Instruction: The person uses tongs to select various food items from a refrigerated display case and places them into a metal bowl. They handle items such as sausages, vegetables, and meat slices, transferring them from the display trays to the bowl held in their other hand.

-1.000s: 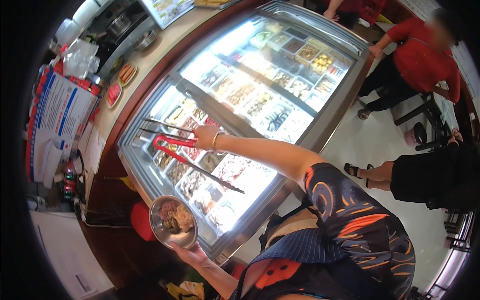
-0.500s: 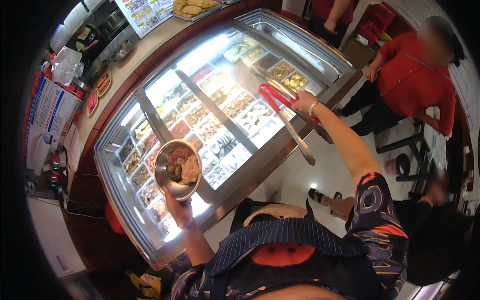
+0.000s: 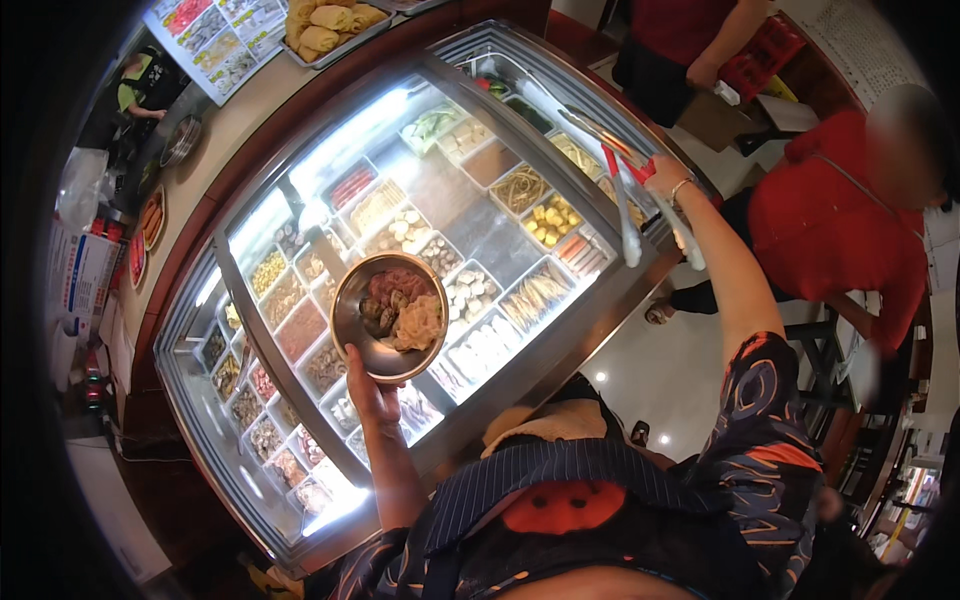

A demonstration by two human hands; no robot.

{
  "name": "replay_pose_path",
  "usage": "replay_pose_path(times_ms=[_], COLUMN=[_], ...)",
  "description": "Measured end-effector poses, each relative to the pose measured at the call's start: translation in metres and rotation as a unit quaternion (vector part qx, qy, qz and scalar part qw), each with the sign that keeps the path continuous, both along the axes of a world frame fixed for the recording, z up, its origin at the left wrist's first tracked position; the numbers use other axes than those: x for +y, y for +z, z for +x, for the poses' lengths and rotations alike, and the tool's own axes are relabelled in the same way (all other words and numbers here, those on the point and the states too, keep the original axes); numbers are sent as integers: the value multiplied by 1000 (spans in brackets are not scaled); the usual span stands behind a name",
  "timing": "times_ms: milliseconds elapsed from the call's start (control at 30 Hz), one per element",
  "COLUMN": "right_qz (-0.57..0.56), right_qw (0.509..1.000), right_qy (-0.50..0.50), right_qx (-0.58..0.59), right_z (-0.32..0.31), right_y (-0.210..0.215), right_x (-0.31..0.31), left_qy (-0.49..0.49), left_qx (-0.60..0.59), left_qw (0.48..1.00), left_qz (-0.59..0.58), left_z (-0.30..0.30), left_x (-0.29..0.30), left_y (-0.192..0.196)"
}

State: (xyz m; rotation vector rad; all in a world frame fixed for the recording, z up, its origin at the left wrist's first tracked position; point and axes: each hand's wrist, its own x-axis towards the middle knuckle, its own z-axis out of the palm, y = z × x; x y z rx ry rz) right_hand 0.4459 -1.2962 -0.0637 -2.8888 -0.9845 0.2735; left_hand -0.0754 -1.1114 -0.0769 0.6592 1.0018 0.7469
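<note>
My left hand holds a round steel bowl up over the display case. Inside the bowl lie reddish meat slices, a few dark round pieces and a pale pinkish lump. My right arm is stretched out to the right, and my right hand is closed around metal tongs with red grips. The tongs are over the right end of the case, near its rim. Beneath both hands, the lit glass-topped case holds rows of trays, among them yellow chunks, noodle-like strands and mushroom-like pieces.
A counter along the far left side bears a tray of yellow rolls, a picture menu and plates of food. Right of the case stand a person in red and another person. A dark stool is beside them.
My view has shifted. The bowl has moved right, over the middle trays. My right hand has gone further right and up with the tongs, to the case's right end.
</note>
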Motion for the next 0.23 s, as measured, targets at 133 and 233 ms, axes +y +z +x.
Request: replay_pose_path(times_ms=[133,233], right_qz=[-6,-8], right_qw=[999,999], right_qy=[20,38], right_qx=[-35,-22], right_z=[54,82], right_y=[-14,-26], right_x=[19,52], left_qy=[31,60], left_qx=[19,35], left_qw=[999,997], left_qz=[-5,15], left_z=[41,69], left_x=[5,7], left_y=[-6,-3])
